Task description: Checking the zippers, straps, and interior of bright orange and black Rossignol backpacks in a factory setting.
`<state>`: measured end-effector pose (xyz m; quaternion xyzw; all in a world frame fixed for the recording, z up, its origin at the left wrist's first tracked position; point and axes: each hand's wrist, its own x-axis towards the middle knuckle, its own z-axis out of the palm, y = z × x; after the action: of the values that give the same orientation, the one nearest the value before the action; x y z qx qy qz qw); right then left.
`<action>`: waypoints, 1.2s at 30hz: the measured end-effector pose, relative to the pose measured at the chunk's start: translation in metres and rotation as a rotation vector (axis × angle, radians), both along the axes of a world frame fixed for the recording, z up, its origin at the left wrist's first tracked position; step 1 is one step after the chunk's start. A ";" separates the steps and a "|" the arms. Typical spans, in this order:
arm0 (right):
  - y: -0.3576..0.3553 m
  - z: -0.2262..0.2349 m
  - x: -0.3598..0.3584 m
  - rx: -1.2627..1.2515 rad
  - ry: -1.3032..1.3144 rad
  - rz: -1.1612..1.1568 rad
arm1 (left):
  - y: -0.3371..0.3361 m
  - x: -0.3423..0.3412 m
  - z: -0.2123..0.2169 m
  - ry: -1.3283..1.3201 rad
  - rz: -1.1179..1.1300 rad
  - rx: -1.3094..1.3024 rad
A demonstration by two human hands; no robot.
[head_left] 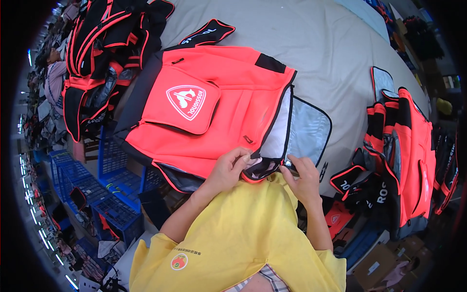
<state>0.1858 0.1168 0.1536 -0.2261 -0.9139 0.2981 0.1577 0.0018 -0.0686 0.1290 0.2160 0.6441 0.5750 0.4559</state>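
Note:
A coral-red and black backpack (233, 112) lies on its back across the table, with its top opening toward the right and a raised front pocket (194, 103) bearing a white emblem. A flap with a silvery lining (309, 132) is folded out beyond the opening. At the near corner of that opening, my left hand (227, 169) is closed, thumb and fingers pinching the fabric edge. Just to its right, my right hand (302, 179) pinches the dark edging where the flap meets the bag. What lies right between the right fingertips is too small to make out.
Pale grey cloth covers the table (340, 48). More red and black backpacks are piled at the far left (104, 53) and on the right (413, 155). Blue plastic crates (116, 214) stand below on the left, cardboard boxes (374, 258) at lower right. Another person (56, 82) is at far left.

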 end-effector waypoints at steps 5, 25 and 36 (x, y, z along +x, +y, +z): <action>-0.014 -0.026 0.053 -0.316 -0.088 -0.230 | -0.005 -0.005 -0.010 -0.051 -0.006 -0.017; -0.080 -0.184 0.174 -0.776 -0.786 -0.594 | 0.030 0.002 0.014 -0.033 -0.104 -0.198; -0.060 -0.149 0.199 -1.117 -0.669 -0.284 | 0.029 0.018 -0.012 0.186 -0.255 -0.387</action>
<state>0.3846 0.0565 0.0048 -0.4725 -0.5829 0.6169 -0.2375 0.0200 -0.0394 0.1169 0.2562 0.7490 0.3563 0.4963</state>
